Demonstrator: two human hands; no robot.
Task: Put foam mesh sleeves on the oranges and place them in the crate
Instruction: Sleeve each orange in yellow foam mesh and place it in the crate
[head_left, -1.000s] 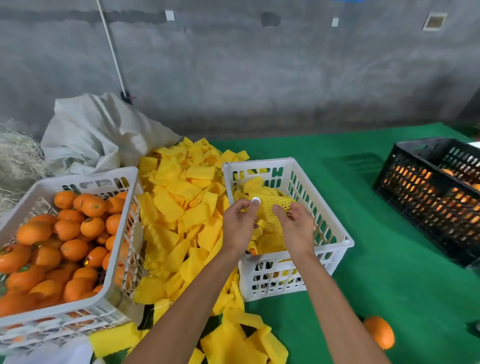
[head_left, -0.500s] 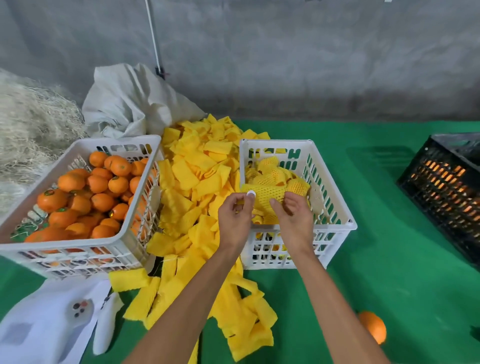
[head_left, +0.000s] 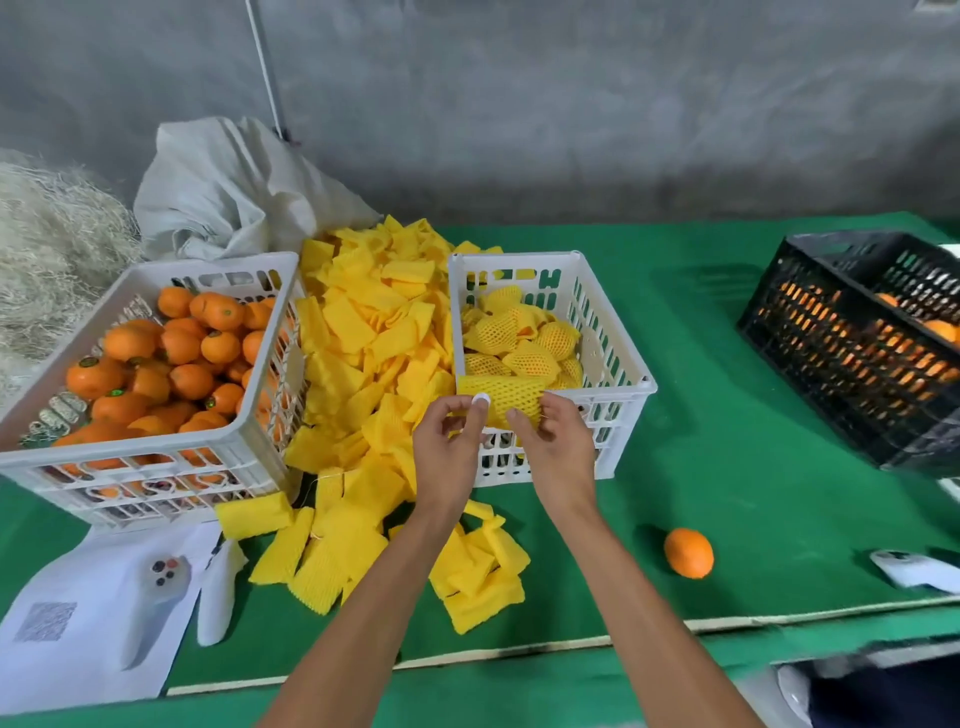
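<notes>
My left hand (head_left: 449, 441) and my right hand (head_left: 558, 444) together hold a yellow foam-mesh-sleeved orange (head_left: 504, 395) over the near rim of the middle white crate (head_left: 618, 364). The left fingers pinch its left end; the right fingers curl round its right side. Several sleeved oranges (head_left: 519, 338) lie inside that crate. A white crate (head_left: 156, 452) on the left is full of bare oranges (head_left: 171, 358). Between the crates spreads a heap of loose yellow sleeves (head_left: 374, 353). One bare orange (head_left: 688, 552) lies on the green mat to the right.
A black crate (head_left: 852, 353) with oranges stands at the right. A white sack (head_left: 234, 192) and straw (head_left: 52, 244) sit at the back left. A white paper sheet with a controller (head_left: 156, 587) lies at front left, another white device (head_left: 914, 569) at front right.
The view has tilted down and back, showing more of the table front. Both hands with the sleeved orange have drawn from inside the crate toward its near rim.
</notes>
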